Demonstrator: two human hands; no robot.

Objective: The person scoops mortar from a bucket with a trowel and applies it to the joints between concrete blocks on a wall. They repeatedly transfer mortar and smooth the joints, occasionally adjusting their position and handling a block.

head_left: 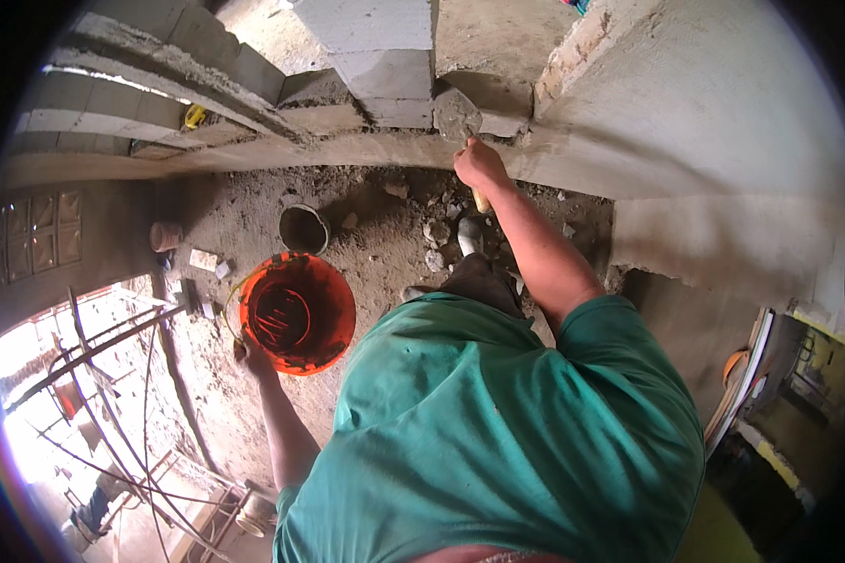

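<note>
My right hand [481,164] is closed round the wooden handle of a trowel [457,114], stretched forward to the low wall. The mortar-smeared blade lies over the gap in the wall, beside a column of grey blocks [382,80]. At my left side, my left hand [245,353] grips an orange bucket [345,305] at its edge; whether the fingers hold the rim or the wire handle is hard to see. The bucket is tilted, its inside coated with dark wet mortar. How much mortar it holds cannot be made out.
A smaller round bucket [304,230] stands on the dirt floor near the wall. Broken stones [436,232] lie by my feet. A yellow tool [194,116] rests on the ledge at the left. Poles and planks [113,347] stand at the lower left; a plastered wall [723,141] rises on the right.
</note>
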